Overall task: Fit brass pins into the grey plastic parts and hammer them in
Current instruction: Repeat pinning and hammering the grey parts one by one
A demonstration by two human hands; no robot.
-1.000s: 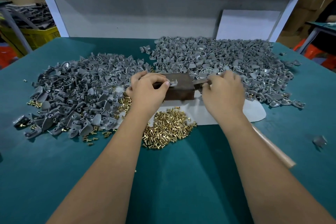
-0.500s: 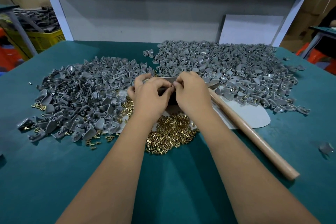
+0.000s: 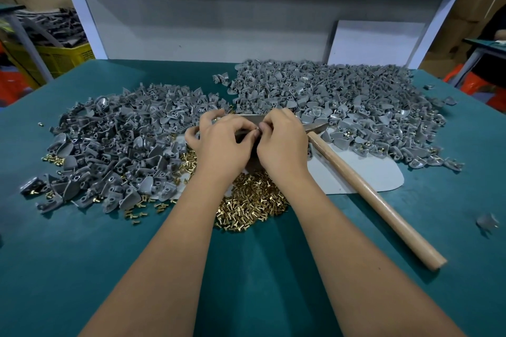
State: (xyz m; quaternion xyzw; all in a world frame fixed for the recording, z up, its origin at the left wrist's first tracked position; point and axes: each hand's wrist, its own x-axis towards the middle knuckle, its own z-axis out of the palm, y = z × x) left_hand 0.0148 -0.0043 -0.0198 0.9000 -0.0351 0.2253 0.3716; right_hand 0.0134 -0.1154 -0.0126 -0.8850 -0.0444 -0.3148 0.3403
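Note:
My left hand (image 3: 221,145) and my right hand (image 3: 282,142) meet fingertip to fingertip over a dark metal block (image 3: 250,120), which they mostly hide. Both pinch something small between thumb and fingers; what it is stays hidden. A heap of brass pins (image 3: 252,205) lies just below my wrists. Grey plastic parts form one pile on the left (image 3: 115,150) and a larger pile at the back right (image 3: 342,98). A hammer with a wooden handle (image 3: 367,194) lies on the table to the right of my right hand, untouched.
The table has a teal cover (image 3: 246,282). A pale grey mat (image 3: 364,172) lies under the hammer. One stray grey part (image 3: 487,221) sits near the right edge. A grey back panel (image 3: 208,24) closes the rear; a yellow crate (image 3: 63,57) stands beyond the left corner.
My right hand let go of the hammer, which now lies on the table, and moved left to meet my left hand over the block.

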